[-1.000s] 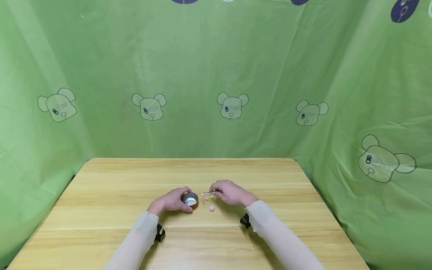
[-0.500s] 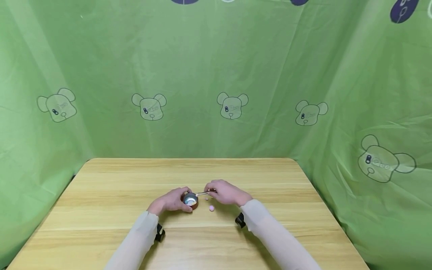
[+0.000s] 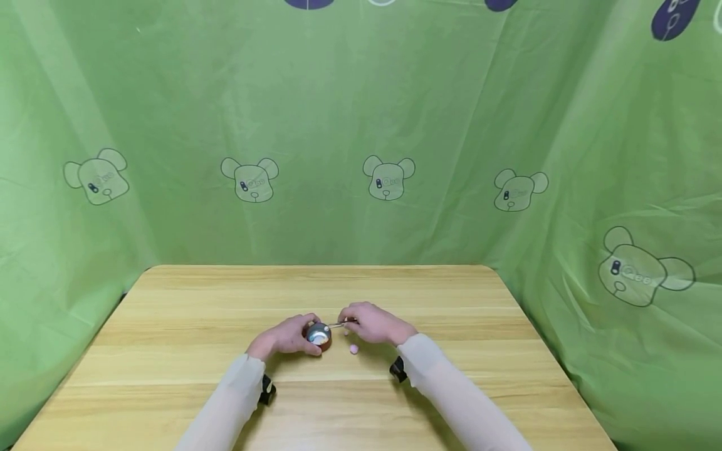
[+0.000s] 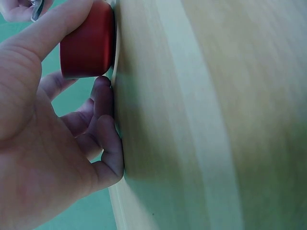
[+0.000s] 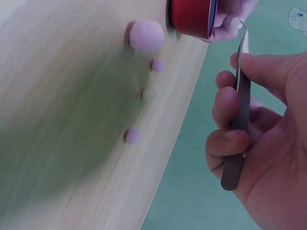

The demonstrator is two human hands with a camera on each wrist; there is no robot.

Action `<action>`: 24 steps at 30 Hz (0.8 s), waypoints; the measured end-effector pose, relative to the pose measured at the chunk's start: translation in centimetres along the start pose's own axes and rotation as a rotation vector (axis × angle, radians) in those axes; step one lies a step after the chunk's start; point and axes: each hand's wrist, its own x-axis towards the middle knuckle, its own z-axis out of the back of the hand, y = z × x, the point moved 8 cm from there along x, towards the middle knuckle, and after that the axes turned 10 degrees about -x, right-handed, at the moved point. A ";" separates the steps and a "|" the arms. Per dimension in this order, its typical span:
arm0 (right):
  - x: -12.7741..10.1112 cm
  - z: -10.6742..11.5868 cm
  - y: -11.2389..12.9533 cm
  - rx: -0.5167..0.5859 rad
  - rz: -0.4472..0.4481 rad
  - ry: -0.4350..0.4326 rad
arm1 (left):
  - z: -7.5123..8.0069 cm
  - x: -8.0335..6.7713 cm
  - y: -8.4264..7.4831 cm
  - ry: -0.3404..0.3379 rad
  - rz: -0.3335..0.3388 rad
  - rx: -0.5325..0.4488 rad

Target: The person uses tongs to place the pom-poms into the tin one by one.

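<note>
A small red cup [image 3: 319, 336] with a shiny metal inside stands on the wooden table [image 3: 225, 294]. My left hand [image 3: 286, 336] grips it from the left; in the left wrist view the fingers [image 4: 103, 96] curl round the red cup [image 4: 88, 43]. My right hand [image 3: 369, 322] pinches metal tweezers [image 3: 337, 325], whose tip reaches the cup's rim. In the right wrist view the tweezers [image 5: 238, 110] carry a small pale ball [image 5: 236, 22] just above the cup [image 5: 192, 18]. A large pink ball [image 5: 146, 36] lies beside the cup.
Three tiny balls lie on the table right of the cup: purple [image 5: 158, 65], greenish [image 5: 149, 94] and pink [image 5: 133, 137]. Green sheeting [image 3: 361, 125] with bear prints walls the table at the back and both sides.
My right hand has moved left with the tweezers, bringing their tip from right of the cup to its rim. The left hand and the cup have stayed put.
</note>
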 end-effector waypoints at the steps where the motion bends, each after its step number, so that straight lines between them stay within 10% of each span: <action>1: 0.0 0.0 0.0 -0.001 0.000 0.001 | 0.0 0.0 0.0 -0.001 0.001 0.001; 24: 0.5 -0.4 0.5 -0.025 0.020 0.007 | 0.0 0.0 0.1 -0.001 -0.005 0.004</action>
